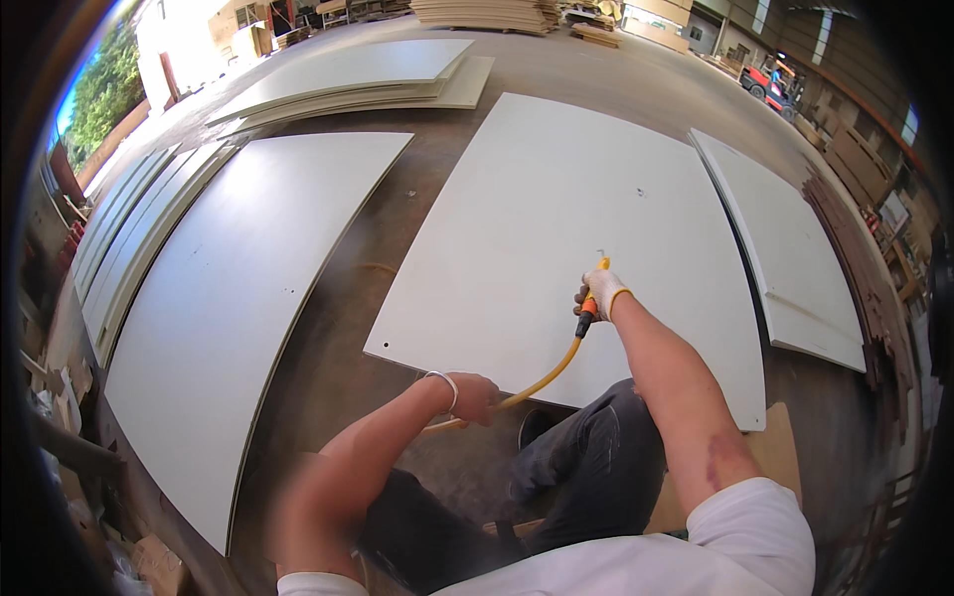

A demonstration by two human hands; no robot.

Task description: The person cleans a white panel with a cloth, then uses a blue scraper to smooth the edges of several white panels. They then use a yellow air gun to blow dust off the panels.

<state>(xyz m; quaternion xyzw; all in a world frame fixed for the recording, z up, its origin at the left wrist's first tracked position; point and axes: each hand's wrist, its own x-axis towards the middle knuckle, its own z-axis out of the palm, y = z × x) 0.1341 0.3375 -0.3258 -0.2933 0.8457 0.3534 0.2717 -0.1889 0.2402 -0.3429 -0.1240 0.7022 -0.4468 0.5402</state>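
Note:
My right hand (pixel 602 295), in a white work glove, is wrapped round a yellow air blow gun (pixel 604 263) with an orange and black fitting at its rear. Its thin tip lies over the middle of a large white panel (pixel 477 258) in front of me. From the fitting, a yellow air hose (pixel 550 379) curves down to the left. My left hand (pixel 477 398), bare with a bracelet at the wrist, is closed round that hose just off the panel's near edge. The panel shows a dark mark (pixel 641 193) and a hole (pixel 386 345) at its near left corner.
Another big white panel (pixel 258 288) lies to my left, with narrower boards (pixel 139 238) beyond it. Stacked panels (pixel 397 74) lie at the far left. On the right is a smaller white panel (pixel 785 248). A red forklift (pixel 773 87) stands far right.

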